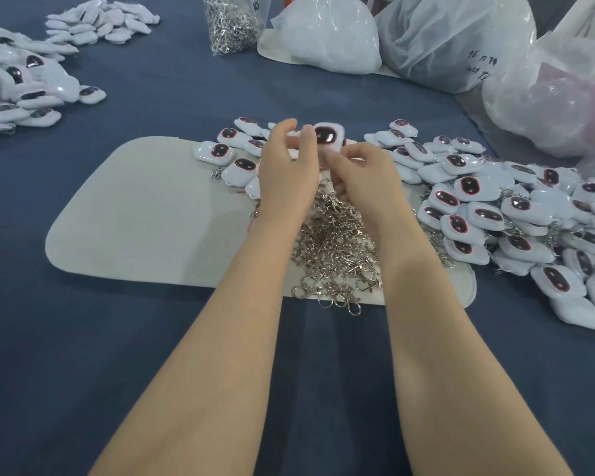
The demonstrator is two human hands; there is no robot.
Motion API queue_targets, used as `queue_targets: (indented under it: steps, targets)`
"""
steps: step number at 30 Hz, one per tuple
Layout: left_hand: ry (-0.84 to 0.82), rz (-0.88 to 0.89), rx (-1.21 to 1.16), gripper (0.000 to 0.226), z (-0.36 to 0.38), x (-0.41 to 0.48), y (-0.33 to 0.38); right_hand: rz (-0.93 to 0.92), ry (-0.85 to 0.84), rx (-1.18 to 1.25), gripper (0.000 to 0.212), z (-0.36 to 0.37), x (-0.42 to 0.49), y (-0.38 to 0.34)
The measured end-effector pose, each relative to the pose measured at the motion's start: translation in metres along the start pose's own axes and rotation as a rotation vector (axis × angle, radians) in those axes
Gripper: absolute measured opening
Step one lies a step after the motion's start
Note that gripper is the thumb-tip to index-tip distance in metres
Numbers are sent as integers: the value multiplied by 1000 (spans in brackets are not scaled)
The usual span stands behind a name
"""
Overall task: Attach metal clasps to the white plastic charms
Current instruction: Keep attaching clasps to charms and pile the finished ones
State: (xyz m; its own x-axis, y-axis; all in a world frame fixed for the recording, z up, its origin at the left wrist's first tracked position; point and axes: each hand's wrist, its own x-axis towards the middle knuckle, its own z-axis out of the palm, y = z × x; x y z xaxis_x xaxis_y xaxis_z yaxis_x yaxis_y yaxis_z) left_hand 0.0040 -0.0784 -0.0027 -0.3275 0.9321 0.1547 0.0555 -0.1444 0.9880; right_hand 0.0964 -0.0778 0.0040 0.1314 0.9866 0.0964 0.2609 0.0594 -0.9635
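Working thru a big batch, this person has one charm (pixel 327 136) lifted just over the far edge of the grey mat (pixel 134 218), dark face up. Left hand (pixel 285 166) pinches its left edge btwn thumb and curled fingers. Right hand (pixel 361 166) has its fingers bunched tight at the charm's lower edge, pinching there, but whether a clasp is in them I can't tell, too hidden. Looks to me like mid-attach on this one. Loose clasps (pixel 337 242) lie in a pile on the mat under the wrists, lots to go. On the right, a big heap of charms (pixel 495 207) spills off the mat onto the blue cloth (pixel 152 355), w/ bits of metal ring showing among them, so prob. the done ones. Far left, two more heaps (pixel 24 87) show no metal that I can make out, likely yet to do, plus a full bag of clasps (pixel 232 25) at the back. I'd say well along, but nowhere near finished.
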Motion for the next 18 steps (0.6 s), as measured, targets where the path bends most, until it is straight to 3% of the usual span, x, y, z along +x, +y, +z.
queue_targets:
  steps: [4,6,8,10,12,15,18]
  targets:
    - [37,-13,-24,29,0,1,-1,33,395,777,12,-16,8,-8]
    - [67,-25,-33,25,-1,2,-2,24,438,904,37,-31,12,-3]
    - [58,-29,-25,24,-1,1,-3,96,404,495,42,-35,13,2]
    - [31,-34,-19,23,0,-1,-2,39,457,-19,41,-32,14,14]
    - [16,-33,-11,22,-1,-2,-1,-35,423,-333,40,-28,13,22]
    - [9,-42,13,17,-1,-4,0,-7,264,-689,44,-27,17,35]
    - [11,-40,43,19,-1,-5,0,51,195,-811,52,-25,14,40]
